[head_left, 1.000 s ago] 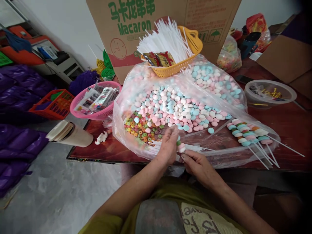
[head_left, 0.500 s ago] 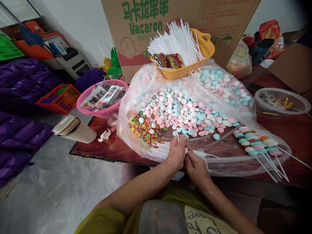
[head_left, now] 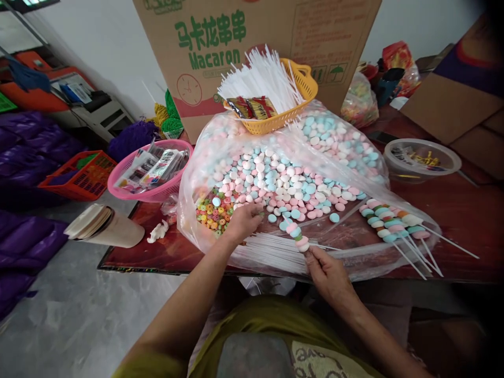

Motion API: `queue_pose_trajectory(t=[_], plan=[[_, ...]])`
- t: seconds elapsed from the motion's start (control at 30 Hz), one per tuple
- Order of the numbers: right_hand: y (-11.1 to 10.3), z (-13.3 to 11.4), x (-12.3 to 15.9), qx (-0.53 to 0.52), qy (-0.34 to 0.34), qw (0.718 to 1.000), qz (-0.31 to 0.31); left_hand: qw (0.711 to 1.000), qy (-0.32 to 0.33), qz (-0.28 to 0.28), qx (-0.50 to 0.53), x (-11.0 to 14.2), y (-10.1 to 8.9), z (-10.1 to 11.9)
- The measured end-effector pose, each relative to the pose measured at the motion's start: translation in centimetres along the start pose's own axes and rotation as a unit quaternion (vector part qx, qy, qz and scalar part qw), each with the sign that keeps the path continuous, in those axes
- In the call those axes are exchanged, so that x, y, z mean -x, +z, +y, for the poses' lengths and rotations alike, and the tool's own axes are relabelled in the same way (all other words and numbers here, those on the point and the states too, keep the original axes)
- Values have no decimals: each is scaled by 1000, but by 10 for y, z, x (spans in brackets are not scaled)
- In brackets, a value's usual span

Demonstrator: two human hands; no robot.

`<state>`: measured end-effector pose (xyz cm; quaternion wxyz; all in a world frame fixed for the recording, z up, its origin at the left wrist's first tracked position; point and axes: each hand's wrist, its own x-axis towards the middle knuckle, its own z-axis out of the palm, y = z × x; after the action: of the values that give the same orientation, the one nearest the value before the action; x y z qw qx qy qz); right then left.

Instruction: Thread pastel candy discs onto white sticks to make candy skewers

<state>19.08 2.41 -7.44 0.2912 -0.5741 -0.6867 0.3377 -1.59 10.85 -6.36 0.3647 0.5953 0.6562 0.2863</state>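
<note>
My right hand (head_left: 328, 270) is closed on a candy skewer (head_left: 297, 234), gripping it just below the lowest white piece. Pink, blue and white candies with a green ring between them are threaded on it, and it tilts up to the left. My left hand (head_left: 244, 220) is at the right edge of the ring candies (head_left: 212, 212), its fingers bent together; what they pinch, if anything, I cannot make out. Beyond both hands spreads a heap of pastel candies (head_left: 283, 181) on a clear plastic bag (head_left: 189, 178). White sticks (head_left: 271, 252) lie between my forearms.
Finished candy skewers (head_left: 388, 223) lie at the right. Behind the heap, a yellow basket (head_left: 275, 123) of white sticks stands before a cardboard box (head_left: 268, 31). A pink basket (head_left: 118, 191) and paper cups (head_left: 118, 226) are at left, a clear bowl (head_left: 423, 173) at right.
My hands, together before, are now apart. The left has moved left and away from me to the ring candies; the right now shows the candy skewer. The view has shifted right.
</note>
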Motion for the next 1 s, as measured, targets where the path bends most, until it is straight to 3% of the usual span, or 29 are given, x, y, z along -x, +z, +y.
queue_pose_trajectory(t=[0.07, 0.1, 0.2, 0.27, 0.47, 0.63, 0.8, 0.9, 1.0], plan=[[-1, -1, -1, 23, -13, 1000, -6, 990, -29, -11, 136, 11, -2, -3], [0, -2, -3, 43, -27, 999, -12, 969, -53, -19, 241, 17, -2, -5], [7, -9, -6, 129, -65, 989, -38, 842, -106, -37, 528, 28, 0, -8], [12, -15, -7, 182, -66, 980, -54, 799, -109, -38, 590, 33, 1, -7], [10, -23, -3, 254, -33, 964, -74, 799, -100, 7, 593, 40, 8, -4], [11, -22, -3, 263, -22, 961, -78, 829, -56, 42, 555, 47, 14, 1], [11, -23, -1, 242, -24, 965, -96, 855, -40, 20, 516, 51, 6, 0], [9, -25, 0, 253, -44, 964, -72, 827, -79, 16, 556, 50, 4, -4], [8, -23, -1, 180, -88, 979, -41, 766, -131, 14, 629, 47, 4, -4]])
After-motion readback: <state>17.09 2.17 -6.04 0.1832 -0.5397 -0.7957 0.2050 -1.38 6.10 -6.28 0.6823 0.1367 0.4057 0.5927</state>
